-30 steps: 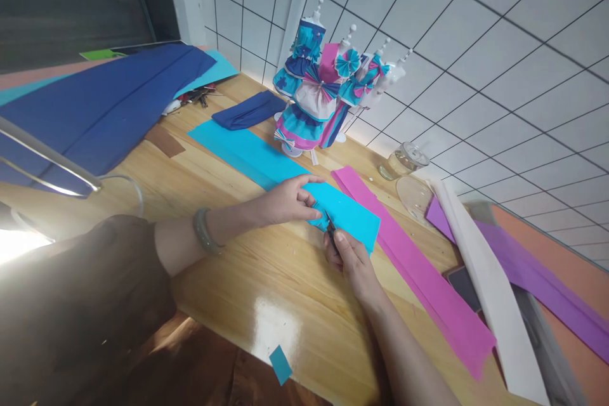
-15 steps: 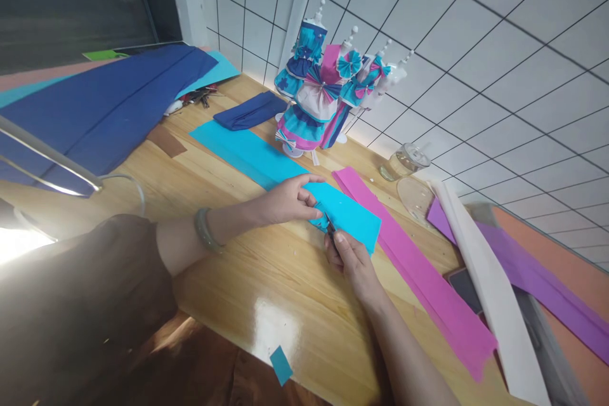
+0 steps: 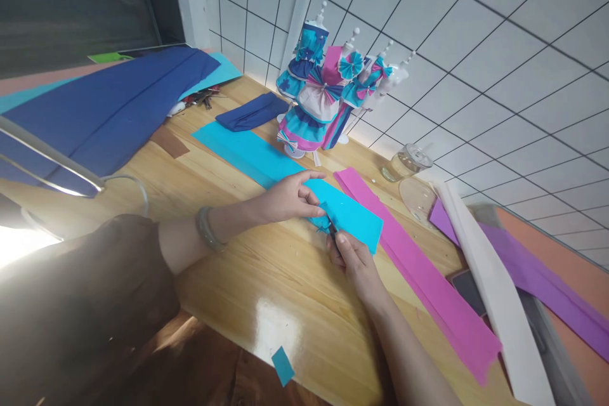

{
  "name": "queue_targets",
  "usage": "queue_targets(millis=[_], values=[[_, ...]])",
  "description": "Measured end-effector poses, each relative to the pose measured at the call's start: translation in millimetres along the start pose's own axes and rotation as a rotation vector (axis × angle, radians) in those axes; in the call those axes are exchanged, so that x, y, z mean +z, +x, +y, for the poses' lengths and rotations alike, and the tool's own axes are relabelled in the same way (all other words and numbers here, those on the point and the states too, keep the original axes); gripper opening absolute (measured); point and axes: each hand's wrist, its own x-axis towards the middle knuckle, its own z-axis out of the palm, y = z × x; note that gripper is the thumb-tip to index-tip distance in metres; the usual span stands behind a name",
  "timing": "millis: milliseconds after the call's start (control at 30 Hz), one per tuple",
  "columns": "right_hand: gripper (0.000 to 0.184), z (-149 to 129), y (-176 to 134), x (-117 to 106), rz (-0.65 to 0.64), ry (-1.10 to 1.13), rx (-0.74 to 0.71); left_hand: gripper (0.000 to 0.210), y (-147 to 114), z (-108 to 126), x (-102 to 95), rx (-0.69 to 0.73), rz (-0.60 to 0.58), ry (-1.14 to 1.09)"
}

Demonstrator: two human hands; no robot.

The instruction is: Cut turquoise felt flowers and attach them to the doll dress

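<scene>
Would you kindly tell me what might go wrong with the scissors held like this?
The scissors in the right hand point close to the left hand's fingertips, so a slip might nick them. The small blue piece overlaps the long blue strip in view, so the blades could perhaps catch the strip.

Miniature dress forms [image 3: 320, 98] in blue, pink and white outfits stand near a tiled wall [image 3: 457, 19], a folded navy piece [image 3: 252, 112] lying to their left. Right of a clear jar [image 3: 403, 165], a white strip [image 3: 499, 292] crosses a purple strip [image 3: 542, 279].
</scene>
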Motion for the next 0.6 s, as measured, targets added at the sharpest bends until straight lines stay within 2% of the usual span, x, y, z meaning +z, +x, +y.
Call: queue_targets(millis=[600], values=[[0.039,3.6,2.0,0.1,-0.018,-0.007,0.011,0.073,-0.1,1.2,-0.4,0.070,-0.009,0.034]])
